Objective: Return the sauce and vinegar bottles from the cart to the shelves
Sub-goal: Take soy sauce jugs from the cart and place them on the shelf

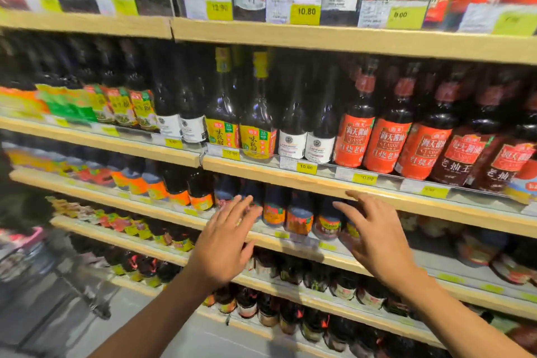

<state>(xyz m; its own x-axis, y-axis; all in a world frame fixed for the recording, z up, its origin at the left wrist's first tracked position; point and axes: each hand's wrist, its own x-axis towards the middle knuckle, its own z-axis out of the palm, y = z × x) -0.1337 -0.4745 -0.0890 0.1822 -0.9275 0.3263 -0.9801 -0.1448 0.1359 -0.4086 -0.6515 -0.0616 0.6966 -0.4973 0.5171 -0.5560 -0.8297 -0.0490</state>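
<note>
Sauce bottles (299, 219) sit on the shelf (290, 244) right between and just past both hands. Left hand (223, 244) and right hand (374, 238) are spread open, holding nothing

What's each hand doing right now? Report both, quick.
Left hand: open, fingers spread, holding nothing.
Right hand: open, fingers spread, holding nothing.

A: Where does the head view look from?
B: From the person's head, close before the shelves (328, 183), facing them and tilted slightly down.
A: How near?
B: Near enough that both forearms reach in from the bottom edge toward the shelves.
A: And off to the side?
B: Left of the shelves, floor and a blurred cart (43, 264). There is only this one view.
</note>
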